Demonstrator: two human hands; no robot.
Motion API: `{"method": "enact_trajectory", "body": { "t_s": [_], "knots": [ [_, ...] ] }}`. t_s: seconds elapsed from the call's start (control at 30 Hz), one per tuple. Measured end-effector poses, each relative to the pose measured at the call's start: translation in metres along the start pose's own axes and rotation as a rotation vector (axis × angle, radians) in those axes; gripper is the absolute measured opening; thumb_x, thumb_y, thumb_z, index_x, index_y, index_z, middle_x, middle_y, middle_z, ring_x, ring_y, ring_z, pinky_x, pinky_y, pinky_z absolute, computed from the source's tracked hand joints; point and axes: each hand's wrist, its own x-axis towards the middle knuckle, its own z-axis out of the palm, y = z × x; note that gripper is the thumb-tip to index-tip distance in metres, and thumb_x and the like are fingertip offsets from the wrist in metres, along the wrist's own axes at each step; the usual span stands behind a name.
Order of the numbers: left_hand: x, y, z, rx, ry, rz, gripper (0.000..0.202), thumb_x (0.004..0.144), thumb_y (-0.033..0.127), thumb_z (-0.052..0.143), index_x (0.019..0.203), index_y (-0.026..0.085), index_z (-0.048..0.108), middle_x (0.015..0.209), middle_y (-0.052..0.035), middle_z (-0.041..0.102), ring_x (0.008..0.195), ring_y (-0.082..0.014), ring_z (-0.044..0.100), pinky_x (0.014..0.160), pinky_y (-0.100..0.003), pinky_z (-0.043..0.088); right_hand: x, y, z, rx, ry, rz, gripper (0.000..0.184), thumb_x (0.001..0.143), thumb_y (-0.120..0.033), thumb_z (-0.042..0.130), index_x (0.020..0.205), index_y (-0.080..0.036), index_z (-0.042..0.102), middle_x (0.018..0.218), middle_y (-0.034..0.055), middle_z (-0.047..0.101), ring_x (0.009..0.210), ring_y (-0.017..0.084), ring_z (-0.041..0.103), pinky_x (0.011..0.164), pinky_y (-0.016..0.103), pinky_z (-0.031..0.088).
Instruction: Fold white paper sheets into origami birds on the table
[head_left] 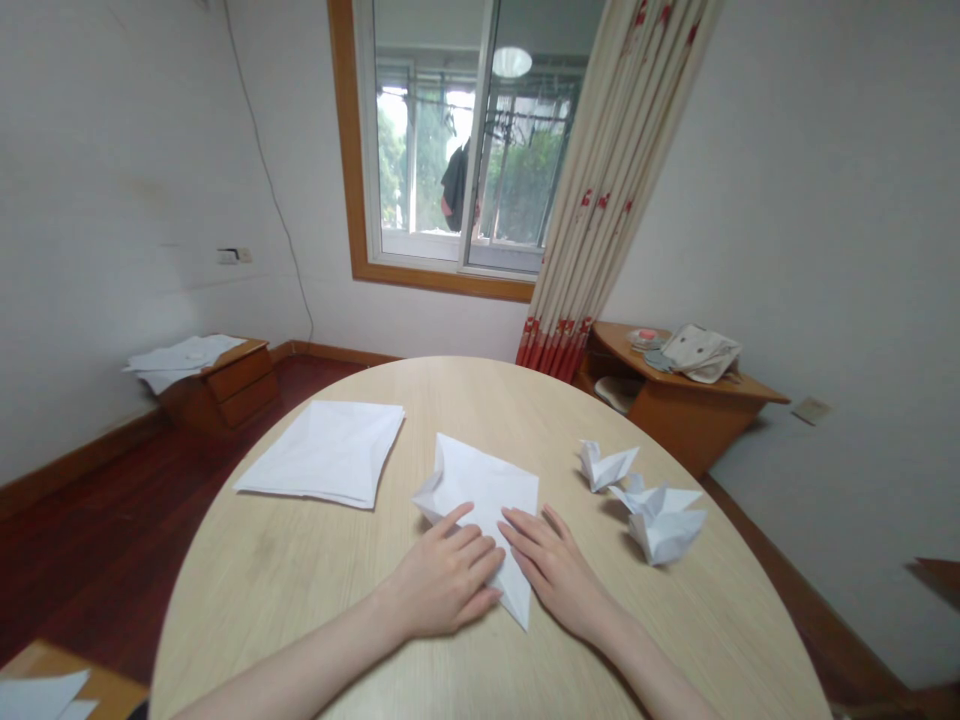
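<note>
Here, both hands, left (442, 580) and right (551, 570), flat on folded paper (484, 485).

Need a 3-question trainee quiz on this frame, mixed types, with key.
1. True or false: both hands press flat on the partly folded sheet.
2. What lies left of that sheet? A) scissors B) stack of paper C) book
3. How many finished folded paper figures sit on the table to the right?

Key:
1. True: left hand and right hand rest on it.
2. B, the stack of paper.
3. Three: figures.
</note>
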Motion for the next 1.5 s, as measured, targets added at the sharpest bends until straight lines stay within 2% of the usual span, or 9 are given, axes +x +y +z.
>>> {"method": "enact_trajectory", "body": {
  "t_s": [0.17,0.6,0.73,0.9,1.13,1.37,1.5],
  "knots": [
    [0.001,0.001,0.0,0.04,-0.038,0.011,0.027,0.093,0.041,0.048,0.089,0.017,0.059,0.08,-0.0021,0.064,0.081,-0.0199,0.057,0.106,-0.042,0.028,0.0,-0.003,-0.001,-0.007,-0.007,0.023,0.04,0.097,-0.021,0.038,0.134,-0.027,0.05,0.141,0.0077,0.049,0.131,0.021,0.044,0.111,0.055,0.024],
    [-0.002,0.0,0.004,0.047,0.036,-0.013,0.034,0.092,0.042,0.05,0.072,0.017,0.059,0.073,-0.0023,0.063,0.074,-0.0188,0.056,0.088,-0.038,0.036,0.0,-0.01,0.0,-0.094,0.067,0.033,0.038,0.095,-0.017,0.039,0.129,-0.025,0.054,0.135,0.0076,0.056,0.125,0.023,0.049,0.108,0.054,0.028],
    [-0.003,0.0,0.005,0.035,0.025,-0.019,0.034,0.094,0.042,0.049,0.075,0.017,0.06,0.072,-0.0023,0.065,0.071,-0.018,0.058,0.086,-0.038,0.037,0.0,-0.012,0.004,-0.1,0.103,0.037,0.038,0.095,-0.016,0.04,0.129,-0.025,0.055,0.134,0.0074,0.056,0.124,0.023,0.05,0.108,0.054,0.028],
    [-0.004,0.0,0.007,0.022,0.019,-0.054,0.034,0.094,0.043,0.047,0.077,0.017,0.06,0.075,-0.0024,0.068,0.071,-0.0175,0.061,0.093,-0.039,0.035,-0.001,-0.009,0.007,-0.095,0.148,0.022,0.036,0.095,-0.019,0.04,0.127,-0.025,0.057,0.131,0.0076,0.059,0.121,0.023,0.053,0.107,0.054,0.03],
    [-0.003,-0.003,0.009,-0.005,-0.013,-0.24,0.029,0.096,0.034,0.045,0.079,0.017,0.061,0.078,-0.0018,0.07,0.073,-0.0176,0.065,0.098,-0.041,0.034,-0.002,-0.009,0.0,-0.075,0.181,0.003,0.031,0.094,-0.021,0.044,0.119,-0.026,0.063,0.122,0.0057,0.065,0.116,0.021,0.056,0.109,0.054,0.027],
    [-0.004,-0.011,0.003,-0.098,-0.08,-0.353,0.021,0.095,0.026,0.045,0.082,0.018,0.061,0.086,-0.0024,0.072,0.083,-0.0185,0.067,0.103,-0.044,0.033,-0.003,-0.017,-0.01,0.018,0.145,0.007,0.032,0.093,-0.02,0.046,0.118,-0.027,0.064,0.119,0.0035,0.067,0.119,0.024,0.054,0.111,0.058,0.021],
    [-0.004,-0.012,0.003,-0.087,-0.114,-0.371,0.017,0.094,0.028,0.049,0.087,0.017,0.06,0.092,-0.0051,0.071,0.091,-0.0208,0.066,0.096,-0.041,0.04,-0.002,-0.016,-0.017,0.057,0.043,-0.032,0.033,0.094,-0.023,0.047,0.123,-0.027,0.061,0.123,0.0037,0.065,0.128,0.026,0.048,0.111,0.059,0.021]
  ]
}}
